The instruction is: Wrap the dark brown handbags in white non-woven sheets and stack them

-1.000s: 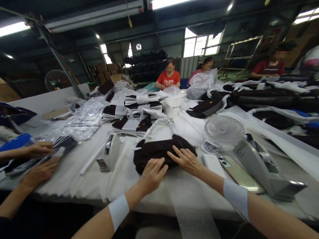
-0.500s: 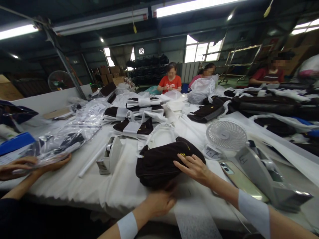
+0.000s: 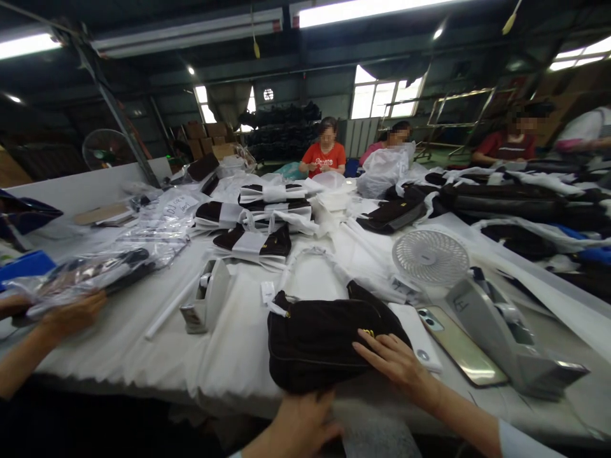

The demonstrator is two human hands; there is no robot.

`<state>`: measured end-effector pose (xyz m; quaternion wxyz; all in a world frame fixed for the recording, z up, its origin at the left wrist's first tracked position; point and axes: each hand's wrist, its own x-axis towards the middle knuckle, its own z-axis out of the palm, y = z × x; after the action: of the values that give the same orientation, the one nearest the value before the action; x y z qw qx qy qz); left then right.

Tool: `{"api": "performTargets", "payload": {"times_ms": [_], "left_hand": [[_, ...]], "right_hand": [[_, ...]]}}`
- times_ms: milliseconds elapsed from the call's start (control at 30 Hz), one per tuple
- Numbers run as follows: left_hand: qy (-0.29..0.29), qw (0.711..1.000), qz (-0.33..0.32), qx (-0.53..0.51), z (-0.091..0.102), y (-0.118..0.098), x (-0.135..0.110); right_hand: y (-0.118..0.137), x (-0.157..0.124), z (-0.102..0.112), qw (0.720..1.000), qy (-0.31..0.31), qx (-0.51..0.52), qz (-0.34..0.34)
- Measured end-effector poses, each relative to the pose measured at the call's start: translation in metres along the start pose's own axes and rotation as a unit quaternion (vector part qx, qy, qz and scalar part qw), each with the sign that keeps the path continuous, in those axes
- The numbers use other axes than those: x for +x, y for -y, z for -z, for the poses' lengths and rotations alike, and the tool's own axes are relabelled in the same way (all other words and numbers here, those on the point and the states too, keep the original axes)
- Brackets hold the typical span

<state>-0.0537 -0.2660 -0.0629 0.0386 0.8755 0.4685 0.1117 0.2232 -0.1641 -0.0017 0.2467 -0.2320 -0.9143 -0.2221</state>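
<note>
A dark handbag (image 3: 329,343) with a small yellow emblem lies on the white-covered table in front of me, its paper-wrapped strap (image 3: 291,261) arching behind it. My right hand (image 3: 398,366) rests on the bag's right front, fingers stretched out beside the emblem. Low at the bag's front edge is my left hand (image 3: 303,423); its fingertips are blurred and partly hidden, so their grip does not show. Below the bag, a thin translucent sheet (image 3: 377,436) hangs over the table edge. A white tag (image 3: 268,292) lies by the bag's left end.
Tape dispensers (image 3: 210,299) (image 3: 510,337) stand left and right. A phone (image 3: 463,346) and a small fan (image 3: 429,257) are at right. Wrapped bags (image 3: 252,242) are stacked behind. At left, a co-worker's hand (image 3: 71,315) handles a plastic-covered bag (image 3: 100,270). Several people sit across the table.
The bag has come nearer to me and slightly right, now lying flatter; my right hand has moved with it. My left hand is a little lower. The co-worker's plastic-covered bag has shifted left.
</note>
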Motion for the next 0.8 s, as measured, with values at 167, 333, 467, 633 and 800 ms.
{"api": "performTargets", "payload": {"times_ms": [167, 333, 467, 633, 800], "left_hand": [[-0.004, 0.999, 0.011, -0.035, -0.002, -0.016, -0.01], [-0.031, 0.999, 0.028, -0.033, 0.016, 0.006, 0.006], [0.005, 0.999, -0.019, -0.035, 0.03, 0.028, 0.001], [-0.014, 0.999, -0.013, 0.047, 0.024, 0.017, -0.022], [-0.084, 0.994, -0.074, -0.007, 0.085, 0.013, -0.009]], "right_hand": [[0.002, 0.006, 0.005, 1.0, 0.024, 0.015, 0.013], [0.002, 0.023, 0.002, 0.999, 0.04, 0.004, 0.002], [0.005, 0.041, -0.012, 0.999, 0.031, -0.024, 0.009], [0.012, 0.046, -0.019, 0.999, 0.023, -0.042, -0.004], [0.008, 0.043, -0.021, 0.999, 0.022, -0.022, -0.006]]}}
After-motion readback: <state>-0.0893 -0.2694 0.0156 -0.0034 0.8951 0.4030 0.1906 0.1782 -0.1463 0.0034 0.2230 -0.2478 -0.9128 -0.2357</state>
